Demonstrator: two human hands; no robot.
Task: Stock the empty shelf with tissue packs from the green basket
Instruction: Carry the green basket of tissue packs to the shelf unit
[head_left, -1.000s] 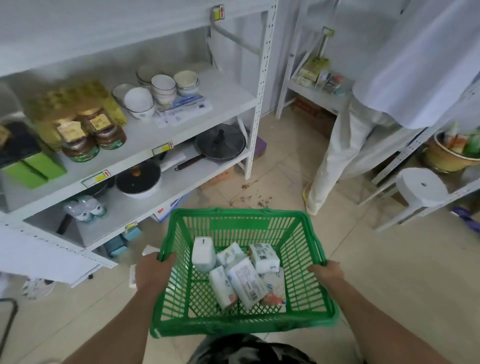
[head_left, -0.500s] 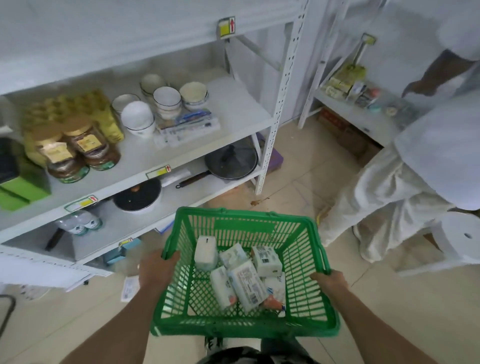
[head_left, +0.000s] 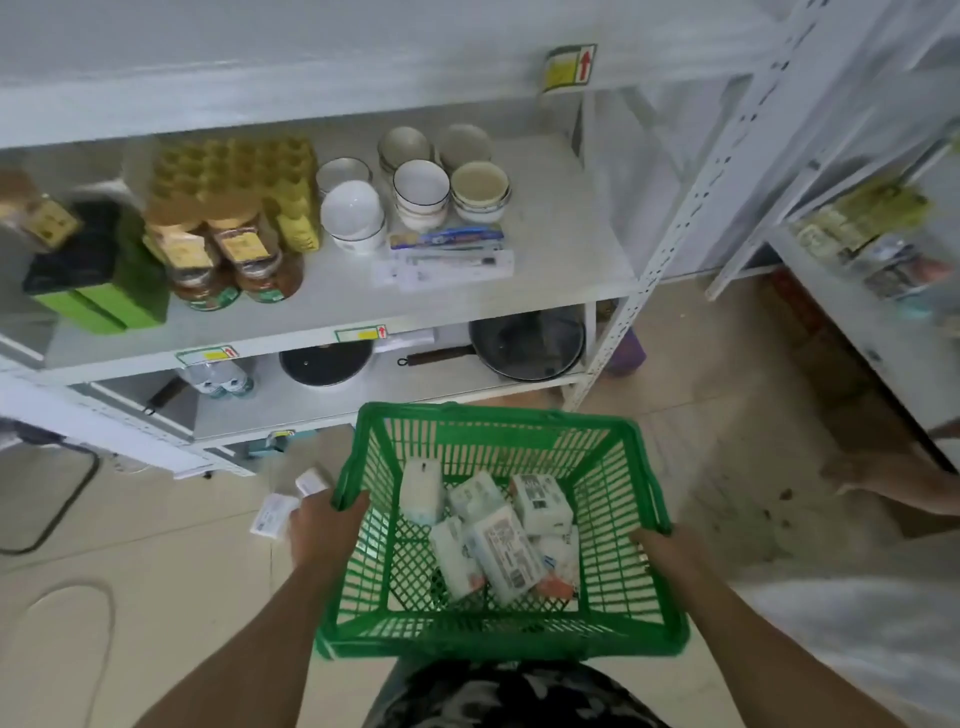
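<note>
Nearest, both hands carry the basket (head_left: 498, 631) by its side rims: the left hand (head_left: 324, 530) at 9 o'clock with fingers curled over the rim, the right hand (head_left: 662, 553) at 3 o'clock, clenched on the opposite rim. Tissue packs (head_left: 496, 538) lie jumbled on the basket floor, all inside it. Beyond, at 12 o'clock, stands the rack (head_left: 524, 275): pans (head_left: 527, 343) on the lower shelf, bowls (head_left: 421, 192) and jars (head_left: 236, 260) above.
</note>
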